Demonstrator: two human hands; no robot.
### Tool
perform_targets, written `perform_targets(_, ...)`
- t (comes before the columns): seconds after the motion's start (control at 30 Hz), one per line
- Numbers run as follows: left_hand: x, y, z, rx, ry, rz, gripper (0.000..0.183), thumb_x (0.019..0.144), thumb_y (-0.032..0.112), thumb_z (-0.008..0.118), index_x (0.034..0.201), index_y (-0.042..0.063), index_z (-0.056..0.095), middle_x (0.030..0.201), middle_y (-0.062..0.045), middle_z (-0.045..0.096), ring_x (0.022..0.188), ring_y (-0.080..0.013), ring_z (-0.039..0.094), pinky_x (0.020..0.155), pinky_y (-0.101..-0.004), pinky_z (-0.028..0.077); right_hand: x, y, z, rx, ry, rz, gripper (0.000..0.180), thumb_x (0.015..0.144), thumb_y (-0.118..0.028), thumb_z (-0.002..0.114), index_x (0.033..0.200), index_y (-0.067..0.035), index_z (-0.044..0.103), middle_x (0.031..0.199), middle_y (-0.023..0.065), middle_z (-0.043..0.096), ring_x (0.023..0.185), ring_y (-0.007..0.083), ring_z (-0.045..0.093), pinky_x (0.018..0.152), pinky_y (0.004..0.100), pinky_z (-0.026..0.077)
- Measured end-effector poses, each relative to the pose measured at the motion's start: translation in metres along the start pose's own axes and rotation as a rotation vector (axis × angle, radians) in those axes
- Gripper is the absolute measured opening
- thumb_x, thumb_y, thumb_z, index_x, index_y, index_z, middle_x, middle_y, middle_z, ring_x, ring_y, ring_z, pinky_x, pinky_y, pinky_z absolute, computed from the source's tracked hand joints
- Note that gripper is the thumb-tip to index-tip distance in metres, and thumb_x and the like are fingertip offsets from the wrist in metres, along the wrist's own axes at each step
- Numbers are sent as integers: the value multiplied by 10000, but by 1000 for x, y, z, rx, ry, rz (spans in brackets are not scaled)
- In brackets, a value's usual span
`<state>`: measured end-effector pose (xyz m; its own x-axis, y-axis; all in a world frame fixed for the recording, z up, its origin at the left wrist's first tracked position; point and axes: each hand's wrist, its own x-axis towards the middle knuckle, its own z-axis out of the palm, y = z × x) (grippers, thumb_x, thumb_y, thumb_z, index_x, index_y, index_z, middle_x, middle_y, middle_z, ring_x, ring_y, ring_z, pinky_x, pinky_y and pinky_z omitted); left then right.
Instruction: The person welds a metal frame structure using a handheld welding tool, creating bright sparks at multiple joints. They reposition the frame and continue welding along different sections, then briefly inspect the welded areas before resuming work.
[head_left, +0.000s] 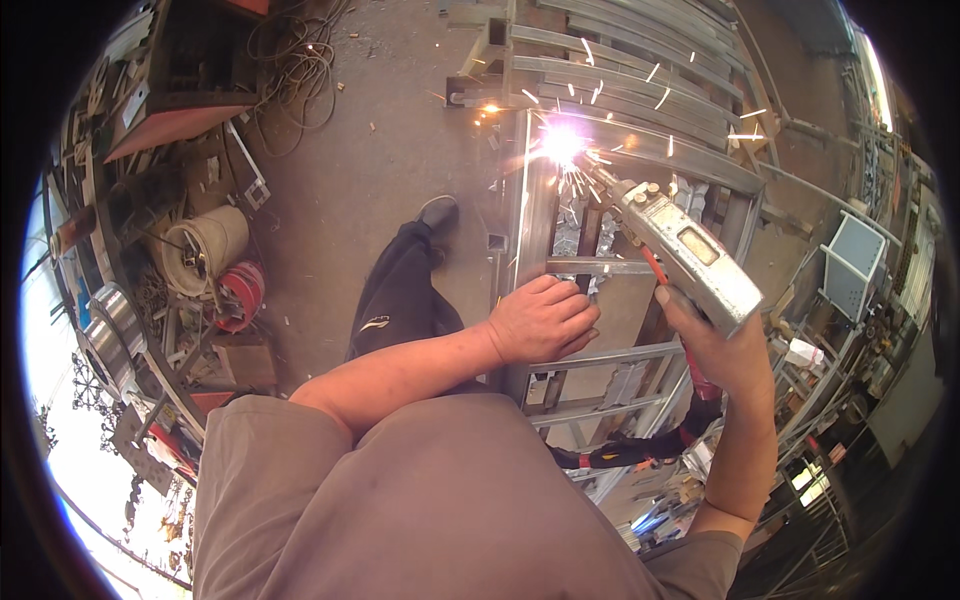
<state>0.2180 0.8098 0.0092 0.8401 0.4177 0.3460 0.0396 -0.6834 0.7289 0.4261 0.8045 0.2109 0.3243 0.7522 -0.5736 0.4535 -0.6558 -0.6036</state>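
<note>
My right hand (720, 356) grips a metal-bodied handheld welding gun (686, 244), its nozzle pointing up and to the left. A blinding white-violet glow (562, 142) hides the tip and the metal just below it, near the upper left corner of a welded frame of square steel tubing (535, 210). Sparks fly out around that corner. Lower down, my left hand (544, 319) rests on the frame's left-hand tube with its fingers curled; no object shows in them. A dark wrapped cable (645, 450) trails from the gun's grip, below my right hand.
More steel tubes (630, 75) lie beyond the frame. On the left are a white bucket (217, 240), a red bucket (244, 296), a cardboard box (244, 360) and a coiled hose or cable (300, 67) on the floor. A grey-topped stool or stand (853, 255) is at right.
</note>
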Motion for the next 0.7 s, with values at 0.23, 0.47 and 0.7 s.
perform_targets(0.23,2,0,-2,-21,30,0,275,840,265,800,1050,121,698,992,4,658,952,-185,632,813,-353,475,-35,26,-14,185,184,74,458,893,-142,851,1279,8,655,1042,65,736,875,121,675,746,290,560)
perform_targets(0.47,6,2,-5,4,-22,28,252,900,295,756,1059,106,704,965,-8,651,943,-203,616,794,-365,464,-119,42,-21,473,241,91,585,874,-220,891,1344,13,631,1119,73,735,960,151,683,837,305,551)
perform_targets(0.7,-2,-1,-16,-35,-27,24,302,831,181,781,1117,108,715,1117,-78,675,1079,-290,637,931,-432,483,-165,97,28,659,231,227,527,970,-287,785,1362,16,606,1069,96,724,797,136,677,698,307,560)
